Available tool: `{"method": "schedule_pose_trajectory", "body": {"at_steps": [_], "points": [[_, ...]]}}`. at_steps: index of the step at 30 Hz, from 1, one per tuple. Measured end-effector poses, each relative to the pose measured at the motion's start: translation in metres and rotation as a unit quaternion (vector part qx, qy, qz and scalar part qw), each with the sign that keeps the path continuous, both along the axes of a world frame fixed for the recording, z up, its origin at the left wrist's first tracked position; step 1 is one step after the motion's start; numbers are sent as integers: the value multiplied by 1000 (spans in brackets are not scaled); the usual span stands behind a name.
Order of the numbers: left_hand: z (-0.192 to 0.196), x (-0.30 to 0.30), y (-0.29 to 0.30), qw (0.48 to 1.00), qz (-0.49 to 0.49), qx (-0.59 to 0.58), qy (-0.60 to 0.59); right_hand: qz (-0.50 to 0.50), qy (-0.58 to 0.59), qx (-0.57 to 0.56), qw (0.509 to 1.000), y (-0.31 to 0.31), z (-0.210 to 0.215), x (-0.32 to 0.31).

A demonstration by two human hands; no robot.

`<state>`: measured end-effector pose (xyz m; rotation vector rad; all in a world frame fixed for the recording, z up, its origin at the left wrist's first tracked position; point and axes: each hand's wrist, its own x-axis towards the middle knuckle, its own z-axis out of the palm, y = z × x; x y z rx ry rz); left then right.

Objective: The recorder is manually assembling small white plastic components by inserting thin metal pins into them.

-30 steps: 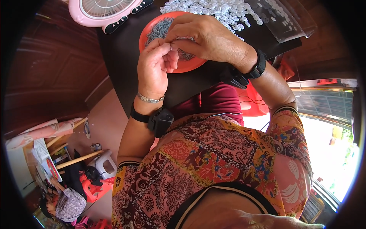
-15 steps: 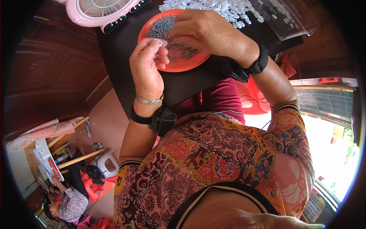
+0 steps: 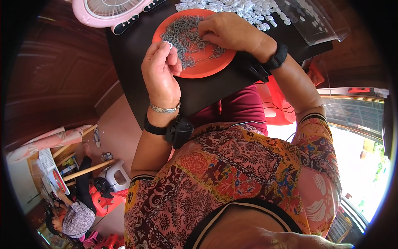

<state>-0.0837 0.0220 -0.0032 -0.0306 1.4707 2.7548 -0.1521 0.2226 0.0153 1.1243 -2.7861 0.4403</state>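
An orange plate [image 3: 215, 68] full of loose grey screws [image 3: 182, 31] lies on the dark table. My left hand [image 3: 161, 74] is closed at the plate's near left edge, pinching a small white plastic piece [image 3: 169, 44] between thumb and finger. Over the plate's right side is my right hand [image 3: 234, 35], its fingers bent and drawn together down at the screws. Whatever its fingertips grip is hidden. Behind the plate spreads a pile of white oval plastic pieces [image 3: 253, 10].
A pink fan [image 3: 112, 10] stands at the table's far left. At the far right lies a clear plastic tray [image 3: 327, 35] with a few white pieces. Bare dark tabletop [image 3: 195, 93] shows before the plate. Another person [image 3: 76, 220] sits at lower left.
My right hand has shifted right across the plate, uncovering more screws. My left hand still pinches the white piece and has hardly moved.
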Motion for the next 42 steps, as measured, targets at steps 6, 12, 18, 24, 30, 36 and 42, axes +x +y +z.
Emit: {"method": "schedule_pose_trajectory", "body": {"at_steps": [6,12,18,24,30,36,42], "points": [[1,0,1,1000,-5,3,0,104,-17,-41,994,-10,10,19],[2,-2,4,1000,-2,0,-6,79,-33,49,995,-28,-4,24],[-2,-3,2,1000,-16,6,-1,51,-21,127,990,-34,0,31],[0,-2,3,1000,-28,8,-7,39,-65,-38,996,-13,-11,17],[1,-1,1,1000,-15,3,-15,46,-15,-43,998,-14,1,21],[0,-3,2,1000,-13,0,-2,60,1,64,996,-32,-3,31],[-1,-2,3,1000,-14,6,-7,47,-41,90,994,-33,-1,30]]}}
